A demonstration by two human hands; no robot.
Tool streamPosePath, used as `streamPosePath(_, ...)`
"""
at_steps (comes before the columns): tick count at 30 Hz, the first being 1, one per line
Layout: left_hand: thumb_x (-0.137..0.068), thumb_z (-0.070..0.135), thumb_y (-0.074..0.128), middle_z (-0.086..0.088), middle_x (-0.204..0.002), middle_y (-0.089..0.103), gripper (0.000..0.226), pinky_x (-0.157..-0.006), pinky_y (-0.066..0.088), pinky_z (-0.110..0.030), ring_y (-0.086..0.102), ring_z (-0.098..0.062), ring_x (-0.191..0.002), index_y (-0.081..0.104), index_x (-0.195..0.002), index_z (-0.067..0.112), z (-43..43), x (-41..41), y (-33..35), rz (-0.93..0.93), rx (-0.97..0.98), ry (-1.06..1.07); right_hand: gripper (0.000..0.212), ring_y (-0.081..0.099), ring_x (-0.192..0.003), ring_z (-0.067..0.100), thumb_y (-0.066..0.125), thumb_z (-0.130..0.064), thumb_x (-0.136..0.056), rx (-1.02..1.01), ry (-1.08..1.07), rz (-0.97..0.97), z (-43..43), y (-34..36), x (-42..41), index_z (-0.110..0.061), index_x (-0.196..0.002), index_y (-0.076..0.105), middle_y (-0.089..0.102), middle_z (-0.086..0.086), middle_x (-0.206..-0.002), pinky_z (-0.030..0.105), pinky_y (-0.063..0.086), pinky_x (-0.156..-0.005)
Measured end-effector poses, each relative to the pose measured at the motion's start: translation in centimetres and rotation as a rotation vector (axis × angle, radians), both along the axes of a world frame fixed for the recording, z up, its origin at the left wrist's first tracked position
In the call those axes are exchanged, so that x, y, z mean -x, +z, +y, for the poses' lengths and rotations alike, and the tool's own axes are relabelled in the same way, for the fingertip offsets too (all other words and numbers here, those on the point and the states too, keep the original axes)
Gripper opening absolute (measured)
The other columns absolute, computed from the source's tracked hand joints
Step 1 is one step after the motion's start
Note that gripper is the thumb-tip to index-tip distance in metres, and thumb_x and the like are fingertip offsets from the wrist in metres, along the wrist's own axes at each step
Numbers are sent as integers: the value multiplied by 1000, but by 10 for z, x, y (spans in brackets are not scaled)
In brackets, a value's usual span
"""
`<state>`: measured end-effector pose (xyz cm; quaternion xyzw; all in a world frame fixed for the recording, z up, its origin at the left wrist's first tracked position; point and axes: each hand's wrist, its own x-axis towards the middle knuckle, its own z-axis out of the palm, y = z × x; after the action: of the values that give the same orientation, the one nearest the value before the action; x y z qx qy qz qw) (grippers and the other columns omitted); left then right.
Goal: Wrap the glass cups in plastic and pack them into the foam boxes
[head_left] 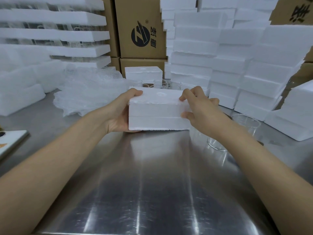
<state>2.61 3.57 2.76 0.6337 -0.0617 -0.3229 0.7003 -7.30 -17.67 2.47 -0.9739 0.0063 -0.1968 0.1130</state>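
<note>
A closed white foam box [157,111] sits on the steel table [152,184] in front of me, its two halves stacked with a seam across the front. My left hand [120,112] grips its left end, fingers curled over the top edge. My right hand [198,109] grips the right end, thumb on the front and fingers on the lid. Bare glass cups [245,124] stand to the right by my right forearm, and more glass cups [159,83] stand behind the box. A heap of clear plastic wrap [89,94] lies at the left rear.
Tall stacks of foam boxes [237,65] fill the right and back. Foam sheets with glassware [50,31] are stacked at the left rear. Brown cartons [140,31] stand behind. Another foam box [144,73] sits at the back centre. A flat device [10,141] lies at the left edge.
</note>
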Motion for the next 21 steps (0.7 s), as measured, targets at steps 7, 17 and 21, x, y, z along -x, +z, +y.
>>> streamPosePath(7, -84, 51, 56, -5, -87, 73, 34, -65, 58, -36, 72, -25, -74, 63, -104, 24, -1, -1, 1, 32, -4, -16, 33, 25, -65, 3, 56, -10, -92, 17, 33, -52, 0, 1, 4, -19, -121, 43, 36, 3, -122, 30, 21, -81)
streamPosePath(17, -76, 42, 66, -11, -96, 71, 37, -86, 53, -47, 69, -31, -85, 61, -106, 21, 37, -8, 34, -112, -8, -15, 47, 47, -94, 16, 60, -22, -86, -8, 94, -313, 24, 4, 10, -19, -129, 43, 36, 3, -131, 34, 24, -94)
streamPosePath(21, -70, 41, 70, -10, -94, 69, 37, -73, 56, -45, 67, -30, -87, 63, -103, 24, 58, -29, 77, -200, 83, 169, 37, 47, -117, 23, 58, -6, -79, -211, 313, -667, 69, -10, 20, -11, -114, 48, 44, 11, -128, 46, 47, -87)
